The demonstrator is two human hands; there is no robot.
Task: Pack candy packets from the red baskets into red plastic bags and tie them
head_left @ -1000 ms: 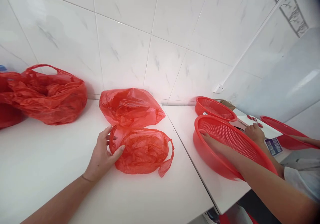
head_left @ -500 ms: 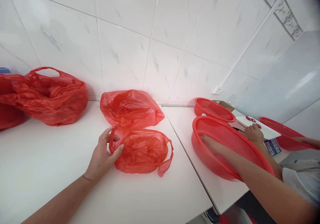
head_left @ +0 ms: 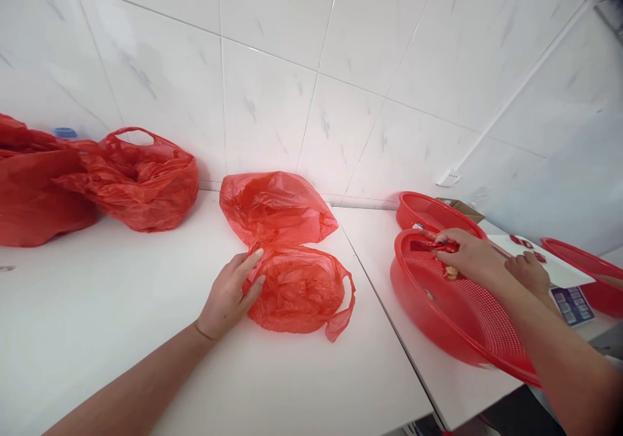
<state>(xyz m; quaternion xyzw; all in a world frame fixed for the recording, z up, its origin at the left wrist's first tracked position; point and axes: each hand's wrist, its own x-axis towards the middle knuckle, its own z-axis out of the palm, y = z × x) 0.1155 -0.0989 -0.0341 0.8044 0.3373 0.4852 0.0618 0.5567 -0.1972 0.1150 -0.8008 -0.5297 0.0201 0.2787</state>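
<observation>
Fingers apart, the left hand (head_left: pixel 226 300) touches a red bag (head_left: pixel 296 293), likely steadying it. The right hand's (head_left: pixel 470 259) fingers clamp red packets (head_left: pixel 422 246) over a basket (head_left: pixel 418 309), probably bunching them.

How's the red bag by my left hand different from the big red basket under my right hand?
The bag is thin and crumpled; the basket is stiff and smoothly curved.
The basket has lots of little holes; the bag has a loop handle.
Your left hand is at the bag's edge, while your right hand holds a red thing over the basket.
Both are red and open on top.
</observation>
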